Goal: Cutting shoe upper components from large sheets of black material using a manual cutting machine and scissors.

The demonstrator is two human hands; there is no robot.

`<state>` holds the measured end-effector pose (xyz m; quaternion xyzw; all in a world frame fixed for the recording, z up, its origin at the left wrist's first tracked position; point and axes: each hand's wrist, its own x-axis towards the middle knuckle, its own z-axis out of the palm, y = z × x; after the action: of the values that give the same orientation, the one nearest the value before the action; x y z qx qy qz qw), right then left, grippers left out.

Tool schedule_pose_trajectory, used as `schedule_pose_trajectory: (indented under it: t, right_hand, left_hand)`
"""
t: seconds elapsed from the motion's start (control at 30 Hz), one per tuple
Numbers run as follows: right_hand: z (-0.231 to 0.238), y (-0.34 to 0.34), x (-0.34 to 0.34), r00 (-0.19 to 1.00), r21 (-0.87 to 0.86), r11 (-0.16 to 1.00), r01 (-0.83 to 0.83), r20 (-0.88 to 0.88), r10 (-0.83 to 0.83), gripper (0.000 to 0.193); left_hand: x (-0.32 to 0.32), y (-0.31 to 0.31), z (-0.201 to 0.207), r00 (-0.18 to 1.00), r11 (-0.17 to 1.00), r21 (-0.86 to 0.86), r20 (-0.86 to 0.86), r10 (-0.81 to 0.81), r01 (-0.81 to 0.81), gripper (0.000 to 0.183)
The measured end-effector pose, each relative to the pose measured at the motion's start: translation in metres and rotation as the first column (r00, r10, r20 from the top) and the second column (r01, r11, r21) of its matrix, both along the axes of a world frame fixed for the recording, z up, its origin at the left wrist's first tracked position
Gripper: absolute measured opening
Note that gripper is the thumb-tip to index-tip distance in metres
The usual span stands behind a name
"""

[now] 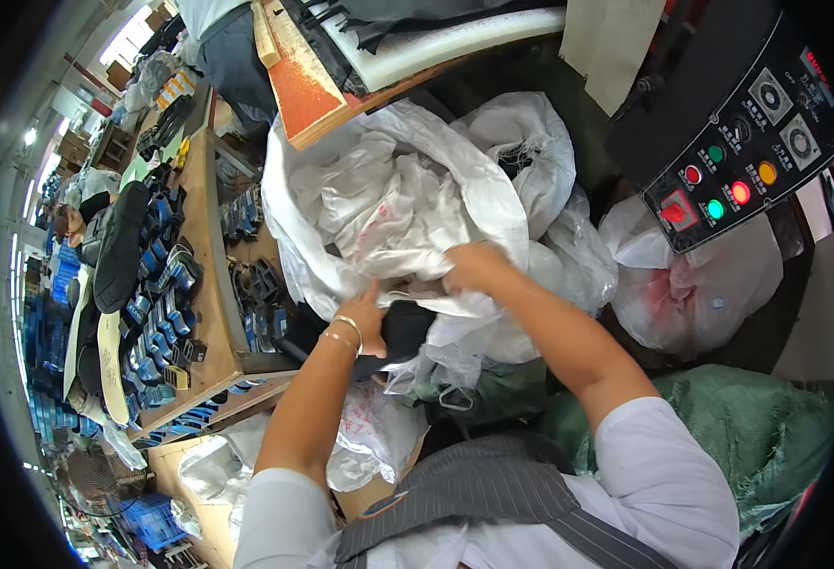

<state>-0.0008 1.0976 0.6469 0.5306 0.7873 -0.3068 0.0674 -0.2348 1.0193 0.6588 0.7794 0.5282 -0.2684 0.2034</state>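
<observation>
A large white woven sack stands in front of me with its mouth wide. Crumpled whitish sheeting fills it. At its near left edge is my left hand, a bangle on the wrist, its fingers stretched toward the sack and the thumb apart. My right hand is curled closed at the sack's near rim, to the right of the left one, and slightly blurred. Its fingertips are partly hidden against the white material. Below the left hand lies a black item, whose kind I cannot make out.
On the left, a wooden rack holds several blue shoe lasts and dark soles. A control panel with lit buttons hangs at the right. Beneath it sits a tied plastic bag. A green sack lies by my right arm.
</observation>
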Motion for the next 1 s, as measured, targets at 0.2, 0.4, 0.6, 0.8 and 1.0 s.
schedule_pose_trajectory:
  t: [0.2, 0.4, 0.6, 0.8, 1.0]
  right_hand:
    - [-0.021, 0.029, 0.106, 0.851, 0.184, 0.84, 0.51, -0.254, -0.46, 0.027]
    - [-0.003, 0.035, 0.089, 0.841, 0.324, 0.776, 0.541, -0.234, -0.488, 0.029]
    - [0.011, 0.042, 0.053, 0.965, 0.845, 0.466, 0.262, -0.241, -0.105, 0.019]
    - [0.006, -0.043, -0.07, 0.719, 0.141, 0.741, -0.657, -0.181, 0.672, 0.019]
    - [-0.169, -0.018, -0.054, 0.842, 0.526, 0.766, -0.37, -0.158, 0.516, 0.028]
  left_hand:
    - [0.043, -0.026, 0.029, 0.991, 0.962, -0.268, -0.111, -0.078, 0.046, 0.043]
    - [0.036, -0.074, 0.062, 0.99, 0.992, -0.066, -0.084, -0.113, 0.107, 0.031]
    - [0.028, -0.1, 0.079, 0.996, 0.995, 0.049, -0.031, -0.086, 0.087, 0.026]
    - [0.033, -0.127, 0.065, 0.995, 0.987, 0.141, 0.038, -0.087, 0.081, 0.026]
    - [0.049, -0.133, 0.064, 0.991, 0.991, 0.129, 0.119, -0.055, 0.04, 0.018]
